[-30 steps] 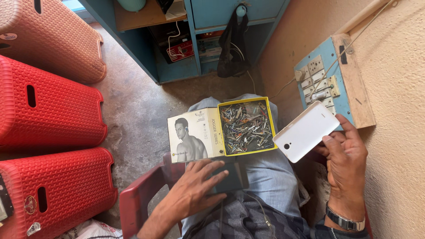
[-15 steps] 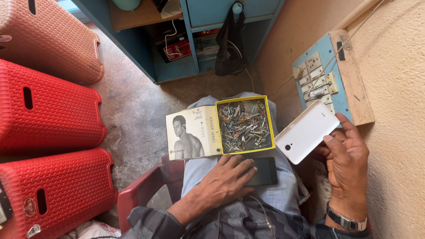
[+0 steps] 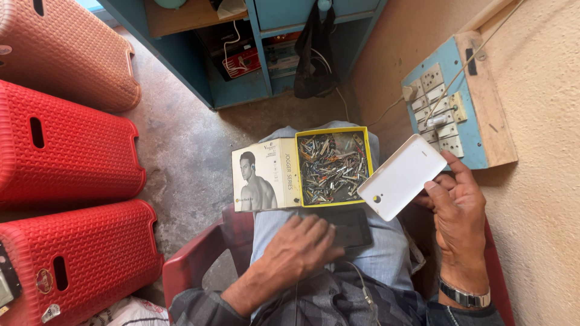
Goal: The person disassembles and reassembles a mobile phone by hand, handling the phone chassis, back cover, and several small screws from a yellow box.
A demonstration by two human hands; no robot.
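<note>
White phone back cover [image 3: 400, 176] held up in right hand [image 3: 460, 211], beside switchboard [image 3: 450, 115] on wall. Left hand [image 3: 300, 247] laid on dark phone [image 3: 350, 227] on lap. Open yellow box [image 3: 332, 166] of small metal parts rested on knees. Red plastic stools [image 3: 66, 199] stacked at left.

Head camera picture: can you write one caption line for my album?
Seated person's right hand holds a white phone back cover; left hand rests on a dark phone beside a box of small metal parts.

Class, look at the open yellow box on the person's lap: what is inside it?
The yellow box holds a tangled heap of small metal parts, too small to identify. The heap covers the box's floor, and the white phone cover hides its near right corner.
</note>
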